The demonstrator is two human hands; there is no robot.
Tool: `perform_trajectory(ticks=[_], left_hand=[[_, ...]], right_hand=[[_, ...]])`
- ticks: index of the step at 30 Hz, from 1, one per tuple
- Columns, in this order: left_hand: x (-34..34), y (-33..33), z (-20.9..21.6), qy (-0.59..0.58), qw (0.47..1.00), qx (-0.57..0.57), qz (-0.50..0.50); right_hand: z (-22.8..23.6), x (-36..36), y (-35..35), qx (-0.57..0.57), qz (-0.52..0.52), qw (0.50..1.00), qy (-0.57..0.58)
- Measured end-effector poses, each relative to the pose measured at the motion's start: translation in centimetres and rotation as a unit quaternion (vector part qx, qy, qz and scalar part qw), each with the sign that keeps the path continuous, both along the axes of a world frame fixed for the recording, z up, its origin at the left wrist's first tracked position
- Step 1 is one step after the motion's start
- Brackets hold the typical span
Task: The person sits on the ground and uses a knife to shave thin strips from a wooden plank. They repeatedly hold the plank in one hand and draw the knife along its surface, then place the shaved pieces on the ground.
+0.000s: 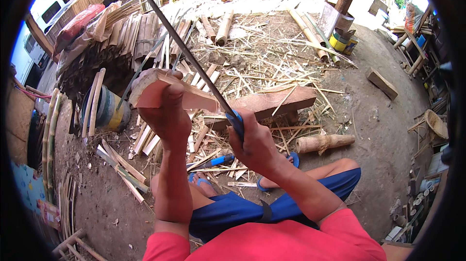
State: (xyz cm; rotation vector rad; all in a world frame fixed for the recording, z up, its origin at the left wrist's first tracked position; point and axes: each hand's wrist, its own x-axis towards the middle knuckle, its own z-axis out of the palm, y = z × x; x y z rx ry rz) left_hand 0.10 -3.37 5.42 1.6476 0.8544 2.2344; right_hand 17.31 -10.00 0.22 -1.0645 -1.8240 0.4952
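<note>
My left hand (168, 108) is raised at the middle left, its fingers wrapped round a split piece of bamboo (196, 98). The pale cut edge of the bamboo points toward my right hand. In front of my body my right hand (255, 142) grips the blue handle of a long machete (182, 45). Its dark narrow blade slants up and to the left, passing by the right end of the bamboo. I cannot tell whether blade and bamboo touch. Beyond my right hand, a thick wooden block (276, 103) lies raised off the ground, with thin slivers on it.
Bamboo strips and shavings (257, 62) cover the ground ahead. A blue-handled tool (216, 160) lies between my feet. To the left stand a bucket (119, 113) and stacked split bamboo (141, 35). A bamboo log (325, 143) and a wooden block (382, 84) lie at right.
</note>
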Motion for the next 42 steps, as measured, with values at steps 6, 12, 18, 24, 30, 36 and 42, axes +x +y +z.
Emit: perform_trajectory(ticks=[6,12,18,24,30,36,42], left_hand=[[0.0,-0.1,0.1,0.016,0.998,0.031,-0.043],[-0.2,0.4,-0.1,0.01,0.999,0.037,-0.026],[-0.2,0.2,-0.6,0.012,0.999,0.032,-0.019],[-0.1,0.3,-0.4,0.038,0.999,0.012,0.021],[-0.2,-0.2,-0.5,-0.049,0.981,-0.013,-0.188],[-0.4,-0.4,-1.4,-0.058,0.977,-0.035,-0.2],[-0.7,0.6,-1.3,-0.065,0.98,-0.017,-0.188]], right_hand=[[-1.9,0.8,1.6,-0.35,-0.034,0.932,-0.081],[-0.5,0.2,0.3,-0.182,-0.034,0.981,-0.065],[-0.2,0.0,0.3,-0.182,-0.006,0.983,-0.027],[-5.0,-0.4,2.3,-0.219,-0.08,0.959,-0.162],[-4.7,-0.5,1.6,-0.293,-0.025,0.954,-0.065],[-3.3,-1.3,1.5,-0.214,-0.057,0.97,-0.096],[-6.3,-1.1,2.4,-0.224,0.014,0.974,-0.042]])
